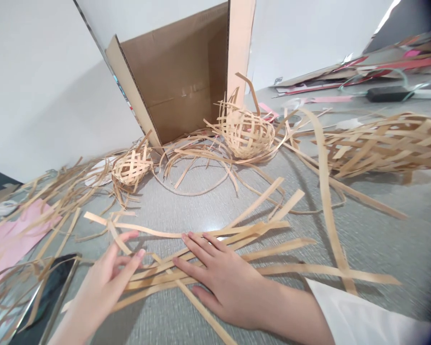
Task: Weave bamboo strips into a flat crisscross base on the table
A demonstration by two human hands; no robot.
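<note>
Head; strips (154, 279) run sideways, fanning right; left hand (109, 278) half-curled, grip unclear; right hand (221, 275) flat atop them.

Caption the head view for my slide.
Right hand spread over crossing strips, left hand among them, woven pieces behind.

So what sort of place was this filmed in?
Probably a craft workspace: loose flat strips are strewn about, basket-like woven pieces lie among them, and an open cardboard box stands behind.
</note>
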